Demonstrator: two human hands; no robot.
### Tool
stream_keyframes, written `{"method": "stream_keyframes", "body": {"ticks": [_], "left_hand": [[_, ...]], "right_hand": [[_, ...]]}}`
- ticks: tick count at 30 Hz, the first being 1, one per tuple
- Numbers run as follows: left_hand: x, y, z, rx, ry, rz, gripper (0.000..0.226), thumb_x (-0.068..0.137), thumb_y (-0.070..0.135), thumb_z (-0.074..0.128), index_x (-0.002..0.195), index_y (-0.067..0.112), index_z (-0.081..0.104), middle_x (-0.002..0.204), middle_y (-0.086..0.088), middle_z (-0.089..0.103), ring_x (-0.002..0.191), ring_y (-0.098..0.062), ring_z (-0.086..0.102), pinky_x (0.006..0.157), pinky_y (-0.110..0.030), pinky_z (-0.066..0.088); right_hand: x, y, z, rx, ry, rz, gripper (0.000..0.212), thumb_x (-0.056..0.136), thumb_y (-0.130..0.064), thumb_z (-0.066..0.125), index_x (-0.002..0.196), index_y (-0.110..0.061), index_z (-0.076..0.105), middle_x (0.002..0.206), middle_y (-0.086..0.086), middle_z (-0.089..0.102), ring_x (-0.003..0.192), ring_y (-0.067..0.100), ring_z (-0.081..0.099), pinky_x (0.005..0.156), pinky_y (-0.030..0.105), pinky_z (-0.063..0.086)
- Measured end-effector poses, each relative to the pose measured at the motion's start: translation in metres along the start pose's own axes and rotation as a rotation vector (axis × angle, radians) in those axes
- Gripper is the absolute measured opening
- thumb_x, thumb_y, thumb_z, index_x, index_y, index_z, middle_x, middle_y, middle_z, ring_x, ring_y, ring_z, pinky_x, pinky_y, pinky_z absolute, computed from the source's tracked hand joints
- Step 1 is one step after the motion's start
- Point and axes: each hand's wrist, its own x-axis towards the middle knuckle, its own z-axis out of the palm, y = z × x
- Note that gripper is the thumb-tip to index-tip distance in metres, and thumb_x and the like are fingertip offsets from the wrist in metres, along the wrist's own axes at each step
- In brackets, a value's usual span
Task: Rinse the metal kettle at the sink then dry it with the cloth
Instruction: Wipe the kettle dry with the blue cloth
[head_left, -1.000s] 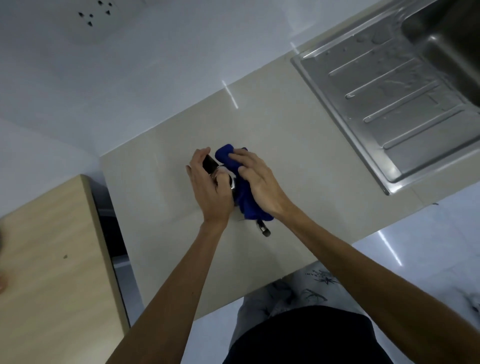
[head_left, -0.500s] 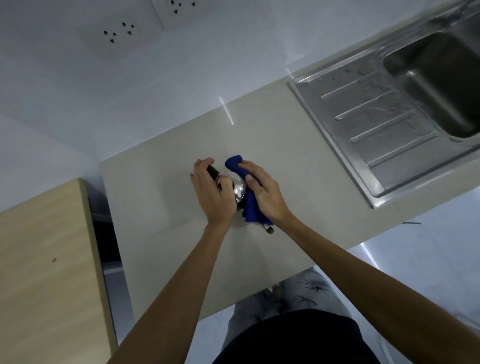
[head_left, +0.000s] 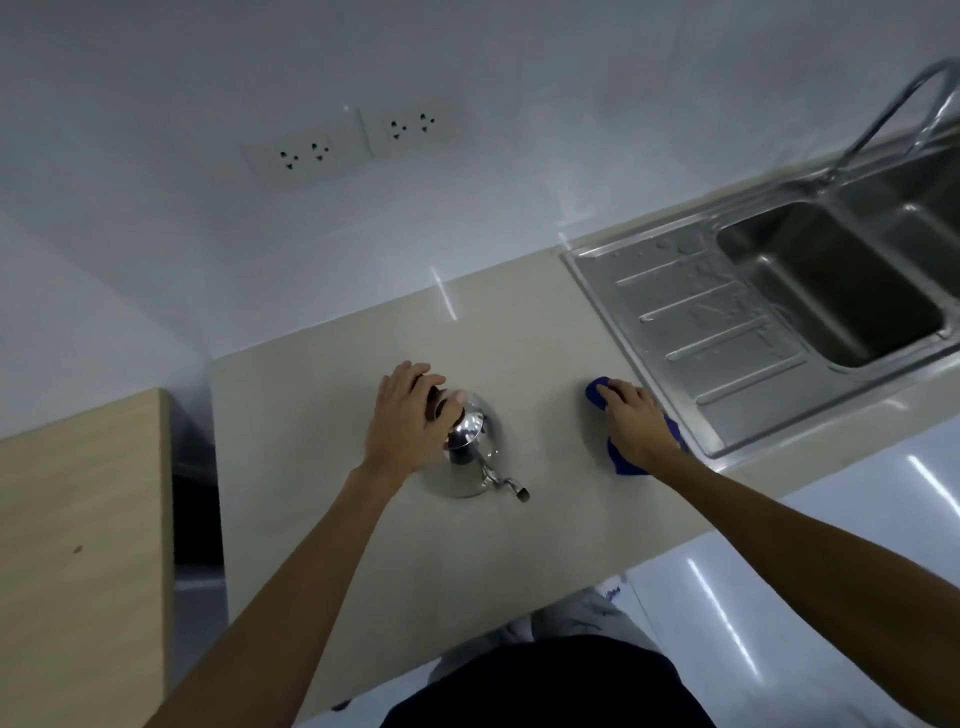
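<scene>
The shiny metal kettle stands upright on the beige countertop, its thin spout pointing toward me and to the right. My left hand is wrapped around its dark handle at the top. The blue cloth lies on the counter to the right of the kettle, close to the sink's edge. My right hand presses flat on the cloth, covering most of it. Kettle and cloth are apart.
A steel sink with a wet ribbed drainboard fills the right side, with a curved tap behind it. Wall sockets sit above the counter. A wooden surface lies lower left, across a dark gap.
My right hand has taken the blue cloth off the kettle and carried it right, down onto the counter by the sink. My left hand stays on the kettle's handle.
</scene>
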Motion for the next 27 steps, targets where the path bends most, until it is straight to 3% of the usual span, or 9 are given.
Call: {"method": "stream_keyframes", "body": {"ticks": [4, 10, 13, 16, 20, 23, 25, 27], "left_hand": [[0.006, -0.009, -0.003, 0.013, -0.119, 0.022, 0.046, 0.098, 0.046, 0.058, 0.124, 0.008, 0.067, 0.144, -0.009, 0.058, 0.149, -0.029, 0.036, 0.124, -0.04, 0.024], [0.007, -0.008, -0.002, -0.031, -0.107, 0.003, 0.04, 0.098, 0.041, 0.061, 0.12, 0.008, 0.07, 0.14, -0.007, 0.06, 0.147, -0.027, 0.038, 0.123, -0.041, 0.028], [0.007, -0.008, -0.003, -0.042, -0.104, 0.015, 0.042, 0.097, 0.042, 0.063, 0.118, 0.006, 0.07, 0.135, -0.008, 0.062, 0.144, -0.027, 0.041, 0.122, -0.037, 0.029], [0.007, -0.005, -0.01, -0.156, -0.144, -0.029, 0.061, 0.089, 0.06, 0.053, 0.119, 0.009, 0.069, 0.133, -0.002, 0.062, 0.141, -0.019, 0.041, 0.119, -0.029, 0.028], [0.009, -0.01, -0.018, -0.195, -0.215, -0.038, 0.04, 0.102, 0.044, 0.05, 0.122, 0.013, 0.066, 0.135, 0.001, 0.062, 0.144, -0.019, 0.039, 0.122, -0.039, 0.029], [0.011, -0.01, -0.024, -0.179, -0.273, -0.037, 0.032, 0.105, 0.037, 0.049, 0.117, 0.015, 0.068, 0.134, 0.002, 0.062, 0.142, -0.017, 0.04, 0.117, -0.03, 0.029], [0.012, -0.009, -0.027, -0.142, -0.265, -0.012, 0.031, 0.104, 0.037, 0.051, 0.112, 0.013, 0.069, 0.123, 0.0, 0.066, 0.13, -0.017, 0.05, 0.111, -0.028, 0.035], [0.011, -0.007, -0.03, -0.101, -0.228, 0.001, 0.034, 0.103, 0.039, 0.052, 0.105, 0.01, 0.069, 0.108, -0.001, 0.068, 0.112, -0.02, 0.057, 0.105, -0.036, 0.043]], "right_hand": [[-0.014, 0.017, 0.011, -0.224, -0.007, -0.034, 0.086, 0.089, -0.009, 0.066, 0.159, -0.011, 0.016, 0.164, 0.011, 0.017, 0.149, 0.034, 0.022, 0.123, 0.047, 0.021], [-0.021, 0.019, 0.026, -0.208, -0.066, -0.015, 0.075, 0.1, -0.011, 0.049, 0.161, -0.015, 0.004, 0.169, 0.012, 0.001, 0.155, 0.034, 0.004, 0.125, 0.049, 0.009], [-0.025, 0.022, 0.035, -0.173, -0.131, -0.013, 0.065, 0.108, -0.036, 0.029, 0.16, -0.017, -0.004, 0.168, 0.012, -0.012, 0.155, 0.035, -0.009, 0.125, 0.051, 0.0], [-0.023, 0.024, 0.039, -0.185, -0.166, -0.019, 0.075, 0.101, -0.058, 0.015, 0.16, -0.017, -0.009, 0.167, 0.013, -0.017, 0.154, 0.036, -0.012, 0.125, 0.054, -0.001], [-0.019, 0.019, 0.038, -0.12, -0.108, 0.005, 0.085, 0.098, -0.067, 0.023, 0.161, -0.017, -0.006, 0.168, 0.013, -0.013, 0.155, 0.036, -0.011, 0.122, 0.063, -0.001], [-0.024, 0.001, 0.037, -0.041, -0.036, -0.118, 0.105, 0.084, -0.082, 0.026, 0.16, -0.019, -0.009, 0.168, 0.012, -0.014, 0.155, 0.035, -0.013, 0.121, 0.061, -0.005], [-0.032, -0.016, 0.043, 0.05, -0.022, -0.261, 0.112, 0.077, -0.088, 0.03, 0.158, -0.026, -0.017, 0.167, 0.007, -0.019, 0.155, 0.03, -0.016, 0.123, 0.058, -0.004], [-0.039, -0.035, 0.049, 0.142, -0.051, -0.361, 0.115, 0.074, -0.092, 0.037, 0.156, -0.034, -0.018, 0.168, 0.003, -0.014, 0.155, 0.024, -0.011, 0.125, 0.054, 0.002]]}}
